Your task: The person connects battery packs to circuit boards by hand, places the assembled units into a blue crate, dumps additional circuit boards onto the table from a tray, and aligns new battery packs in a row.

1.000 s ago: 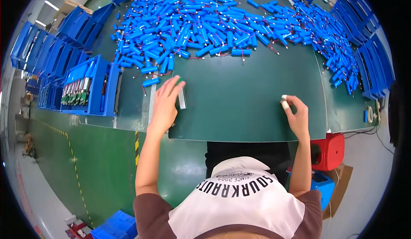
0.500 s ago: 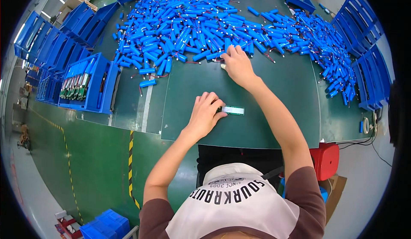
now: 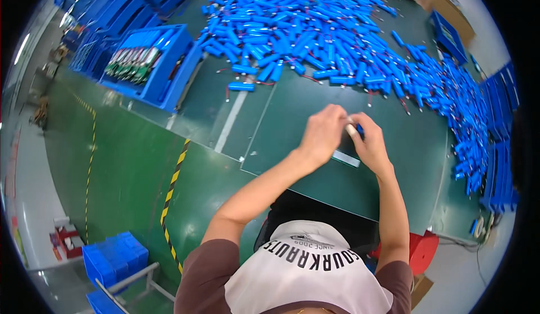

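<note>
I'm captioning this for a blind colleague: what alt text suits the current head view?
A person's left hand and right hand are close together by a narrow board on a dark green mat; anything held is hard to make out. Beyond spreads a heap of red-wired blue cylinders, with a blue bin of green boards at left.

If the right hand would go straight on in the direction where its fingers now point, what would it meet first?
Most likely the left hand, which is just ahead of the right hand. Depth is unclear in this view, so they may already touch.
</note>
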{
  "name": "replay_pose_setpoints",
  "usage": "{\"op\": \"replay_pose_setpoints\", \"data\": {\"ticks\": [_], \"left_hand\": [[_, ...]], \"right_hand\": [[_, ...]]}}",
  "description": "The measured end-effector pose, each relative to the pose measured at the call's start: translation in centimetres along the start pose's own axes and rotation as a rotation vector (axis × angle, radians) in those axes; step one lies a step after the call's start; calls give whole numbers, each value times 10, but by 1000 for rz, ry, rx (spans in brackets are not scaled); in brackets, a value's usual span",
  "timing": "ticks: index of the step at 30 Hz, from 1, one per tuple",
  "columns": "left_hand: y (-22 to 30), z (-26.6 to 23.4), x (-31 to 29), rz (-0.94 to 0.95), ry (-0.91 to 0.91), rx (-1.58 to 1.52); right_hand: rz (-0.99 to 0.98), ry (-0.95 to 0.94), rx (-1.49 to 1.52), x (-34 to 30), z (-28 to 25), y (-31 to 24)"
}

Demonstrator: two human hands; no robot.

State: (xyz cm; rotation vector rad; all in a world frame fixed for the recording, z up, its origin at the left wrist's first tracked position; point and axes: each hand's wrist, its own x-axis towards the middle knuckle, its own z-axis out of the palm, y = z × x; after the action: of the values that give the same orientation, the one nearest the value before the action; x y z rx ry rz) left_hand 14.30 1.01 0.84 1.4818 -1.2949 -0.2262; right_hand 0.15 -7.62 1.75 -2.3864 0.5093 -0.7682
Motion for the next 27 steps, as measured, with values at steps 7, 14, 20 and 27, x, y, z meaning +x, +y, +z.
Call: {"op": "replay_pose_setpoints", "data": {"ticks": [7, 14, 20, 27], "left_hand": [[15, -25, -13, -46, 59, 145], [2, -54, -50, 98, -247, 245], [1, -45, -60, 178, -257, 355], [-1, -42, -64, 196, -253, 350]], "right_hand": [[264, -73, 38, 8, -18, -18], [324, -298, -57, -8, -7, -31], [430, -293, -66, -12, 1, -34], [308, -58, -304, -24, 25, -50]]}}
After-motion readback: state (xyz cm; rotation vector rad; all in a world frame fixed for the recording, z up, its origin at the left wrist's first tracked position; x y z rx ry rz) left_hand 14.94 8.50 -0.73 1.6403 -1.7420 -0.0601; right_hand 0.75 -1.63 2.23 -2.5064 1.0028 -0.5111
